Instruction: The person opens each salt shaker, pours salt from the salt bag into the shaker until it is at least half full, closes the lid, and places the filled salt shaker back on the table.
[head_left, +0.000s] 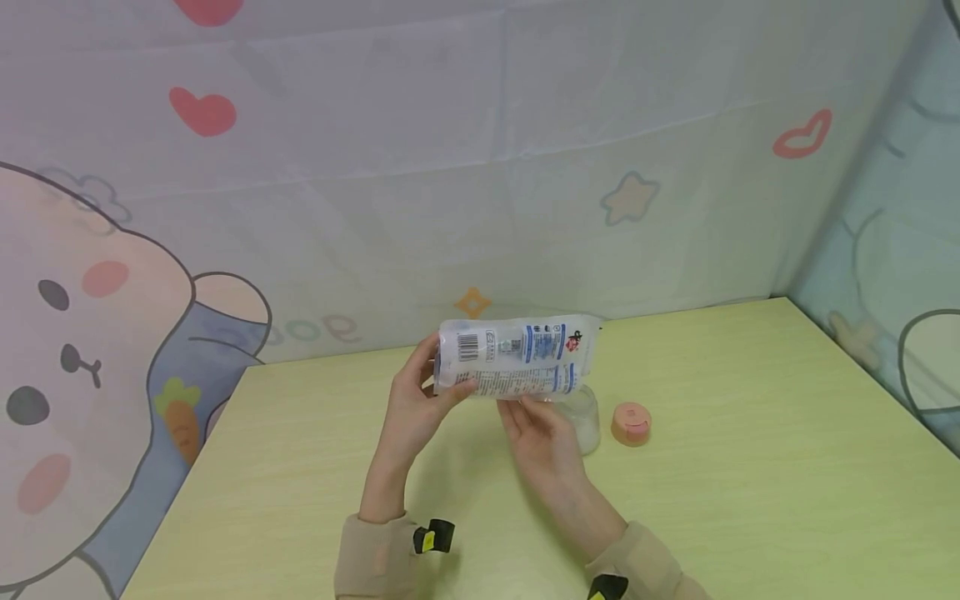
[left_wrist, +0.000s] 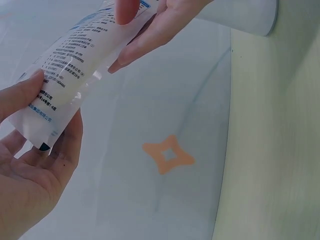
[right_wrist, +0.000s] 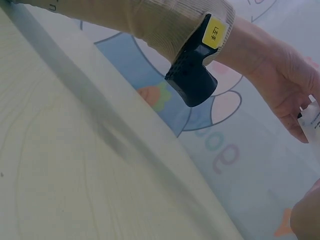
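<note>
A clear plastic bag [head_left: 517, 357] with white contents, blue and black print and a barcode is held up over the table, its long side roughly level. At its left end, my left hand [head_left: 420, 400] grips it, thumb on the printed face and fingers behind. My right hand [head_left: 546, 446] holds the bag from below, nearer its right part. In the left wrist view the right hand [left_wrist: 160, 27] has one digit over the print and other fingers under the bag [left_wrist: 75, 65]. Behind the right hand stands a transparent jar [head_left: 587, 421], partly hidden by hand and bag.
An orange-pink round lid [head_left: 632, 423] lies on the pale yellow-green table [head_left: 750, 433], right of the jar. A printed cloth backdrop [head_left: 375, 233] hangs along the table's far edge. Each sleeve carries a black wrist mount; the left one [right_wrist: 192, 75] bears a yellow label.
</note>
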